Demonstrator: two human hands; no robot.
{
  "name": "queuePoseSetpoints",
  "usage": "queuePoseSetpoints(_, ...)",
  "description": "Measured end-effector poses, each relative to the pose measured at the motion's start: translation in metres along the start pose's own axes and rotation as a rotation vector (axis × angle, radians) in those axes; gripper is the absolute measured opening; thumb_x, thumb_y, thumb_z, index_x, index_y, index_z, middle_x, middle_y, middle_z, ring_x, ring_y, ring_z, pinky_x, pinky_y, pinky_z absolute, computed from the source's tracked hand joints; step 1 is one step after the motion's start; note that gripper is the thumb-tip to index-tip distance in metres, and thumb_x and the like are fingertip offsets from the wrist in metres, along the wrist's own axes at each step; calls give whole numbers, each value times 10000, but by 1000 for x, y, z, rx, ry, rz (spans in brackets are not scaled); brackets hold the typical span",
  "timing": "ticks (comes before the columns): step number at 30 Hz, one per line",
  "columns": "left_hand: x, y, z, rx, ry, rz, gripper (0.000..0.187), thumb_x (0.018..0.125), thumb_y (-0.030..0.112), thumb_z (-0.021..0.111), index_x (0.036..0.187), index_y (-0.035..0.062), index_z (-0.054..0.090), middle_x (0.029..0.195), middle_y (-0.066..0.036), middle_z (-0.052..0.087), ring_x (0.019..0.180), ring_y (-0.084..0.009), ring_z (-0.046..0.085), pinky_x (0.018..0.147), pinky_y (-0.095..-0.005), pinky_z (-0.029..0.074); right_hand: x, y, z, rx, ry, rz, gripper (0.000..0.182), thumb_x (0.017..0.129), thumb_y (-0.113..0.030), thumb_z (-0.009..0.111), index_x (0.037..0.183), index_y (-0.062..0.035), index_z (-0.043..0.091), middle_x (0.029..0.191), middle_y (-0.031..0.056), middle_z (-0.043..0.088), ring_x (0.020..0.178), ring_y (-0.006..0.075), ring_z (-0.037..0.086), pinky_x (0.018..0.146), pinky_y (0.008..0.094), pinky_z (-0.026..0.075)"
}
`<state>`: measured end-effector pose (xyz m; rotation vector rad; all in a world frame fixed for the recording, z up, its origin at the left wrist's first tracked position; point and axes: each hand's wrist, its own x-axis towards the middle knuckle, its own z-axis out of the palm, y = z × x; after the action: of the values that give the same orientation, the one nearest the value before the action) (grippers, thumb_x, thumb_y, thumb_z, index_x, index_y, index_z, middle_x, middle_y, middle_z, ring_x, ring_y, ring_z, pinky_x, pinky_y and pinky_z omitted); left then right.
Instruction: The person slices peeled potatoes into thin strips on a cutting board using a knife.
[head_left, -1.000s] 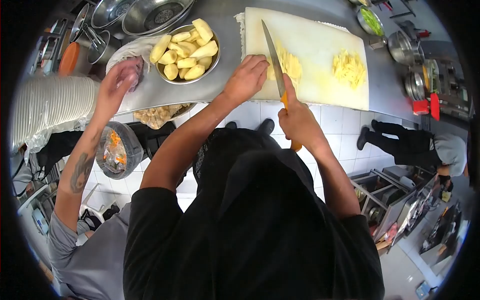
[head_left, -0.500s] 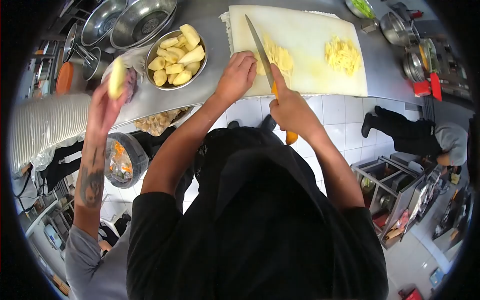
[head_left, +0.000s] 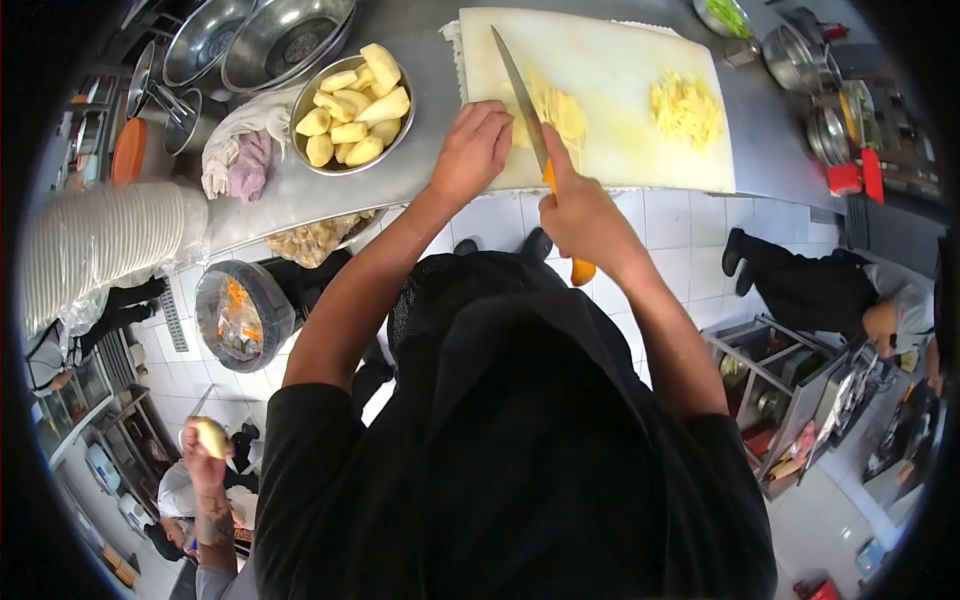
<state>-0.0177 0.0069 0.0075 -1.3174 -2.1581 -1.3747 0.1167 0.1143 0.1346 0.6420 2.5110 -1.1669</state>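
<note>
My right hand (head_left: 580,215) grips the orange handle of a long knife (head_left: 518,85), its blade lying across the white cutting board (head_left: 610,60). My left hand (head_left: 470,150) presses down on the board's near left edge, beside a pile of sliced potato (head_left: 558,112) next to the blade. A second heap of cut potato sticks (head_left: 685,108) sits on the board's right side. A steel bowl (head_left: 400,135) of peeled potatoes (head_left: 352,105) stands left of the board.
Empty steel bowls (head_left: 285,40) and a crumpled cloth (head_left: 240,155) lie at the counter's left. A lined waste bin (head_left: 240,315) stands below. A co-worker's hand (head_left: 205,450) holds a potato at lower left. Another person (head_left: 830,290) crouches at right. Pots (head_left: 800,60) sit far right.
The co-worker's hand, which took a potato near the bowl, has dropped away to the lower left. My hands and the knife have barely moved on the board.
</note>
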Motion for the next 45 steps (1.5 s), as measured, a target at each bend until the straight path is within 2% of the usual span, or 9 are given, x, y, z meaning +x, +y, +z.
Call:
queuePoseSetpoints(3,1,2,0,3,-3,-11,92,843,-9,682,930,-4,655,1012,-133,647,932,-333,616,822,-398,515,13,27,28,-45,127,-133,846,829,-48,523,1577,-56,126,869,368,646,899,513,633,834,535,497)
queuePoseSetpoints(6,2,1,0,13,3,15,110,814,-35,678,916,-1,651,990,-118,635,907,-322,605,808,-398,517,42,16,20,-44,96,-44,818,854,-38,482,1586,-94,120,935,350,662,656,429,662,726,473,541)
queuePoseSetpoints(12,0,2,-3,9,2,12,118,825,-36,675,939,-9,664,995,-125,639,917,-327,609,820,-398,519,19,-13,-15,88,-80,94,820,853,-46,460,1591,-102,106,868,281,682,509,287,638,658,423,556)
queuePoseSetpoints(15,-2,1,-1,15,13,13,114,831,-30,675,944,-17,663,1000,-131,642,922,-329,611,826,-396,518,3,-3,0,55,-26,59,818,841,-45,467,1580,-60,117,753,296,667,630,409,667,710,491,535)
queuePoseSetpoints(19,-1,-1,1,-7,19,16,114,837,-36,657,950,-19,658,993,-142,643,923,-340,610,837,-410,513,29,24,33,-86,244,-211,816,842,-40,472,1579,-61,124,754,278,674,616,393,667,679,487,534)
queuePoseSetpoints(25,-6,-16,4,60,-55,-16,123,854,-9,641,977,-23,649,1054,-177,659,995,-377,614,906,-437,500,35,10,-1,197,-51,96,876,835,-32,480,1604,-188,91,813,282,679,554,341,651,626,419,561)
queuePoseSetpoints(32,-7,-21,-6,53,-157,-21,137,914,25,596,1035,-31,630,1122,-208,639,1076,-393,590,972,-454,456,40,24,30,26,41,-84,1007,772,-23,586,1605,-89,23,714,259,661,665,395,657,621,471,491)
queuePoseSetpoints(37,-6,-18,-10,3,-187,-110,117,915,25,597,1012,-40,602,1119,-200,618,1063,-383,583,955,-444,454,15,9,16,102,80,-66,877,826,-129,631,1560,-1,169,851,280,692,778,430,694,701,487,539)
queuePoseSetpoints(45,-8,-25,-3,-43,-159,-111,109,917,39,602,1006,-24,611,1119,-189,628,1072,-366,589,961,-448,451,19,8,28,39,128,-76,960,807,-101,646,1597,-106,101,803,268,685,746,409,699,644,497,534)
